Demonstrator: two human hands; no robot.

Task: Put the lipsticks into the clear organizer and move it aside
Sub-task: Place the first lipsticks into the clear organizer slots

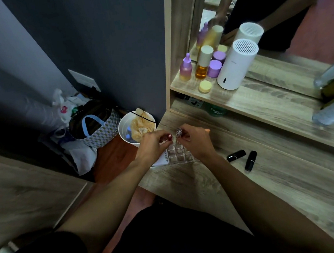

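The clear organizer, a grid of small square cells, sits near the left end of the wooden vanity top, partly hidden under my hands. My left hand pinches a small red-topped lipstick just above the organizer's far edge. Beside it, my right hand grips a lipstick with a silvery clear cap, held upright over the cells. Two black lipsticks lie loose on the vanity top to the right of my right wrist.
A white packet lies against the organizer's left side. The shelf behind holds purple and amber bottles, a yellow jar and a white cylinder device before a mirror. A white bin and bags stand on the floor to the left.
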